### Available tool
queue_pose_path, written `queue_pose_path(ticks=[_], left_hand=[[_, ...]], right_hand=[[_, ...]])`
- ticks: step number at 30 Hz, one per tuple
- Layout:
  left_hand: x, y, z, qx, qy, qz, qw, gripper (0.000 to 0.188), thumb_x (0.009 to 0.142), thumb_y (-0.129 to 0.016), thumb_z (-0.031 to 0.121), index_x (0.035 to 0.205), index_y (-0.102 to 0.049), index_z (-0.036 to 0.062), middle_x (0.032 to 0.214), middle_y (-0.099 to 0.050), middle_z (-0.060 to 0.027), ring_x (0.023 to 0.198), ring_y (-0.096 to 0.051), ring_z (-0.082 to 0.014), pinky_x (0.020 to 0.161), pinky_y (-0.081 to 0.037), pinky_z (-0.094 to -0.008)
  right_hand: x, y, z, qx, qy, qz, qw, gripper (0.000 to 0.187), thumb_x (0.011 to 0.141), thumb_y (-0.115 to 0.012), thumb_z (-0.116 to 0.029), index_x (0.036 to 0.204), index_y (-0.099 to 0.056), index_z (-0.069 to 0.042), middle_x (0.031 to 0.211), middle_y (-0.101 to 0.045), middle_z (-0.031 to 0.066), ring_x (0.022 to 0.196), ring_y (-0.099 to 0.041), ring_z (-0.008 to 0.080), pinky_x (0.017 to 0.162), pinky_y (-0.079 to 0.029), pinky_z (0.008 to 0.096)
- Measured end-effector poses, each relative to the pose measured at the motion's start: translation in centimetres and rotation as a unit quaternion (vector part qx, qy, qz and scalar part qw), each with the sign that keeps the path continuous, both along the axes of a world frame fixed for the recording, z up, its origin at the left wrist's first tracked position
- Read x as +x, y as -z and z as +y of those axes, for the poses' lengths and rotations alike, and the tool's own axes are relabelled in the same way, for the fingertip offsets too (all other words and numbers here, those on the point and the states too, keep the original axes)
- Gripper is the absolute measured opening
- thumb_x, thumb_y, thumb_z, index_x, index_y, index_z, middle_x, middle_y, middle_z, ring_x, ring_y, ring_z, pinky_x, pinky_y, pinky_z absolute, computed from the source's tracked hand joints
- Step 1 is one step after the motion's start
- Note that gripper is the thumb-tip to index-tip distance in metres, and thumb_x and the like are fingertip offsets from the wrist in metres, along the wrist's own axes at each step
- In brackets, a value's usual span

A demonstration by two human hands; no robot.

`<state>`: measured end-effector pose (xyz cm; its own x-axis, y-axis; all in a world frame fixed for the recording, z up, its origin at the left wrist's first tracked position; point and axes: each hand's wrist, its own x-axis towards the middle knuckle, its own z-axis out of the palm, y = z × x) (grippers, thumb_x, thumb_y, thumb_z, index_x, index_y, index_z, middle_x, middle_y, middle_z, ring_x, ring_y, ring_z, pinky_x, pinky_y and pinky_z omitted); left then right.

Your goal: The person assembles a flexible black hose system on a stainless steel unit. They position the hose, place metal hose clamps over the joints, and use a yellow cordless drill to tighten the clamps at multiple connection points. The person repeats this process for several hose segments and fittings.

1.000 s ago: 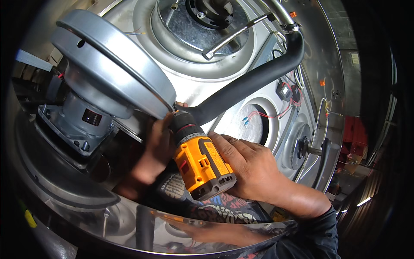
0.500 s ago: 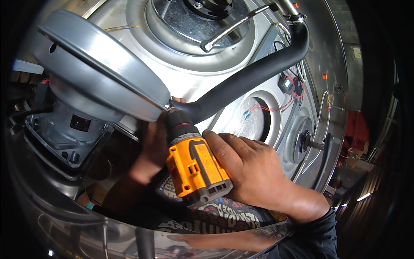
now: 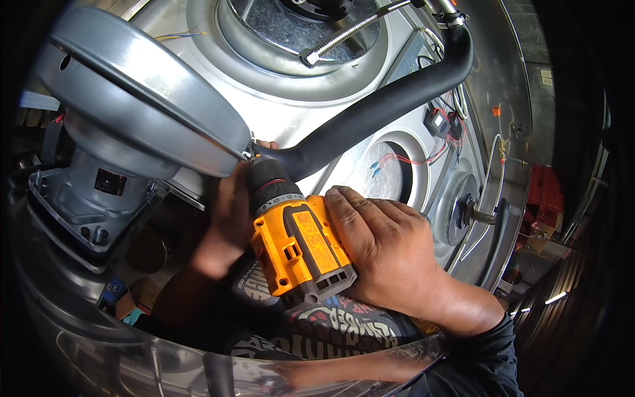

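Note:
My right hand [image 3: 390, 245] is closed around a yellow and black cordless drill [image 3: 301, 245]. The drill's chuck points away from me, and its tip meets a small metal fastener [image 3: 251, 144] at the rim of a round grey metal blower housing [image 3: 152, 99]. Partly hidden behind the drill, my left hand [image 3: 228, 208] reaches up from below. Its fingertips show past the near end of a thick black hose [image 3: 377, 116], around which the hand appears wrapped. Where the hose end lies against the housing, the drill covers the view.
Behind the hose lies a white metal panel [image 3: 291, 119] with a large round recess. Red wires with blue connectors [image 3: 376, 169] hang over a round opening. A braided metal hose [image 3: 347, 36] crosses above. A curved shiny metal edge [image 3: 317, 370] runs between me and the work.
The housing, drill and my left hand have shifted slightly left and up in the picture. Both hands keep their hold, and the drill tip stays at the fastener.

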<state>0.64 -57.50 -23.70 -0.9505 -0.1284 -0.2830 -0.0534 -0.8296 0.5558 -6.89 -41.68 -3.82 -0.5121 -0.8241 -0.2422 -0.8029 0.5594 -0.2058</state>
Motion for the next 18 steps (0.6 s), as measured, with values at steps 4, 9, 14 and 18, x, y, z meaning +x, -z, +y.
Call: queue_pose_path(ticks=[4, 9, 14, 18], left_hand=[[-0.1, -0.1, 0.1, -0.05, -0.016, -0.013, 0.999, 0.058, 0.114, -0.038, 0.048, 0.137, -0.057, -0.0017, 0.129, -0.065, -0.0121, 0.119, -0.065, -0.0197, 0.106, -0.052, -0.0369], [-0.2, 0.8, -0.1, -0.308, -0.047, 0.052, 0.949, 0.041, 0.107, -0.06, 0.032, 0.13, -0.061, -0.0014, 0.129, -0.067, -0.0148, 0.118, -0.068, -0.0235, 0.101, -0.054, -0.0396], [-0.1, 1.2, 0.3, -0.29, -0.072, 0.047, 0.953, 0.046, 0.09, -0.082, 0.019, 0.127, -0.062, -0.0009, 0.123, -0.069, -0.0178, 0.114, -0.07, -0.0278, 0.102, -0.055, -0.0418], [0.0, 0.7, 0.1, -0.332, -0.047, 0.067, 0.94, 0.046, 0.089, -0.083, 0.019, 0.125, -0.063, -0.0008, 0.122, -0.07, -0.0172, 0.114, -0.07, -0.0273, 0.102, -0.056, -0.0415]], right_hand=[[0.1, -0.2, -0.7, -0.001, -0.003, -0.005, 1.0, 0.069, 0.08, -0.073, -0.025, 0.141, -0.057, 0.005, 0.119, -0.073, 0.0244, 0.095, -0.076, 0.0368, 0.083, -0.06, 0.0438], [0.3, -0.7, -1.3, 0.019, 0.003, -0.021, 1.0, 0.064, 0.086, -0.067, -0.021, 0.144, -0.056, 0.003, 0.105, -0.073, 0.0181, 0.087, -0.074, 0.034, 0.077, -0.058, 0.0438], [0.4, -0.6, -1.3, 0.04, -0.004, -0.005, 0.999, 0.062, 0.084, -0.068, -0.019, 0.142, -0.058, 0.0, 0.102, -0.071, 0.0133, 0.082, -0.072, 0.0303, 0.074, -0.056, 0.0411], [0.2, -0.4, -1.2, 0.019, 0.005, -0.02, 1.0, 0.067, 0.082, -0.071, -0.023, 0.143, -0.057, -0.001, 0.106, -0.07, 0.0144, 0.084, -0.072, 0.0311, 0.076, -0.056, 0.0415]])
